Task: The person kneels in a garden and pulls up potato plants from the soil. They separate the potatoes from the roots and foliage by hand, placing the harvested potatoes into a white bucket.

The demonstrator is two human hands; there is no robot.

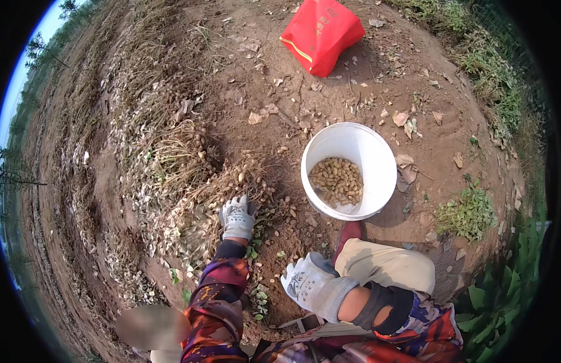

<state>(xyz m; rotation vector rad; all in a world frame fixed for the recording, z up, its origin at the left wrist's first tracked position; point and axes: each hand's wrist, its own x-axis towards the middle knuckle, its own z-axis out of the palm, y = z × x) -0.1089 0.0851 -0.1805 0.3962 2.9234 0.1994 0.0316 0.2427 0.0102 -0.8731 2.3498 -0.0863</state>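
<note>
My left hand [237, 218], in a white work glove, reaches down onto a heap of dried peanut plants [176, 154]. Its fingertips are lost among the stems, beside a root clump bearing peanut pods [248, 177]. My right hand [310, 281], gloved alike, is curled in front of my bent knee. Its fingers face away, so whether anything is in them is hidden. Beyond it stands a white plastic bucket [382, 181], with a layer of picked peanuts [338, 181] at the bottom.
A red bag [323, 38] with a yellow zipper and writing lies on the soil past the bucket. Uprooted plants [135, 90] run in rows at left. Green weeds [468, 213] grow at right. My red shoe [351, 233] touches or nearly touches the bucket. A blurred patch hides something at lower left.
</note>
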